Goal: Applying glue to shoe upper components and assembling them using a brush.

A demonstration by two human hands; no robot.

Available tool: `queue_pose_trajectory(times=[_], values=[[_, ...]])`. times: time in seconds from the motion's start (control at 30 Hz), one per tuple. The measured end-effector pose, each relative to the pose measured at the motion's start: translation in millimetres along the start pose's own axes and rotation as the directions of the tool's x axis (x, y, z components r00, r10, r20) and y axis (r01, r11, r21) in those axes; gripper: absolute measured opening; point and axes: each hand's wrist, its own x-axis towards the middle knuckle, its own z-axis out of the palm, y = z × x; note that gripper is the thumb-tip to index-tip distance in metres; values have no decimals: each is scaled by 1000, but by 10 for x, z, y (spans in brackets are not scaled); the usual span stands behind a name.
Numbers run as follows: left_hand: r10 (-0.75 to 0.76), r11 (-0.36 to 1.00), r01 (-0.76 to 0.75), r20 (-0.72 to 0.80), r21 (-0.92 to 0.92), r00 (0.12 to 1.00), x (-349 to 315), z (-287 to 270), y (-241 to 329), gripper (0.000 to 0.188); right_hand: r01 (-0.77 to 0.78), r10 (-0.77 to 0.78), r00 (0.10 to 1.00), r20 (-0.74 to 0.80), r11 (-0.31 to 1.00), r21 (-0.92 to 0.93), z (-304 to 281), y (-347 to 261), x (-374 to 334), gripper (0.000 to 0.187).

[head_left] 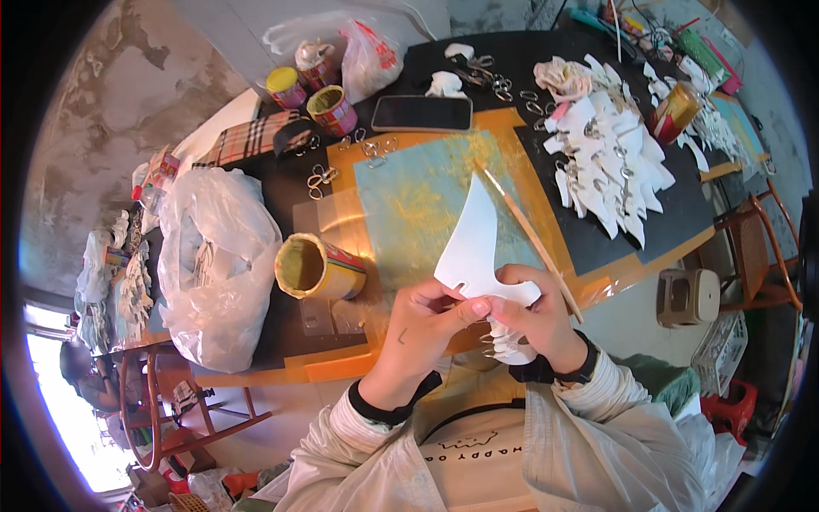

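Observation:
Close in front of my chest, both hands grip a flat white cut-out piece [473,243] that tapers to a point at its far end and has a small notched slot near my fingers. My left hand [418,333] pinches its near left edge, while my right hand [542,320] closes on the right side, with both thumbs meeting on it. Below the thumbs hang curled white parts with thin metal rings [489,346], partly covered by my fingers. Beyond the piece lies a stained blue-green mat [388,213]. A long wooden-handled brush [529,226] rests across it, right of my hands.
An open glue tin [317,271] stands left of my hands, beside a large plastic bag [217,282]. Metal rings [322,181] and a phone [422,113] lie farther back. White cut-outs [610,158] are heaped at right near a gold-red can [674,113]. A stool [687,299] stands beyond the table.

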Motion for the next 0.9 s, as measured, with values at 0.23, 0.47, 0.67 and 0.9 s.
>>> queue_pose_trajectory(times=[0.23, 0.47, 0.67, 0.9], values=[[6, 992, -8, -18, -124, 1000, 105, 56, 197, 11, 129, -115, 989, 93, 978, -163, -32, -253, 177, 14], [-145, 957, 113, -100, -269, 984, 317, 101, 346, 19, 73, -92, 995, 48, 951, 301, 45, -255, 393, 12], [-57, 989, 41, -109, -143, 992, 348, -2, 292, 24, -74, 35, 988, 147, 960, 270, -76, -150, 418, 22], [-163, 973, 148, -75, -178, 984, 458, -92, 222, 15, 13, -21, 989, 148, 998, 59, -93, -50, 461, 22]])
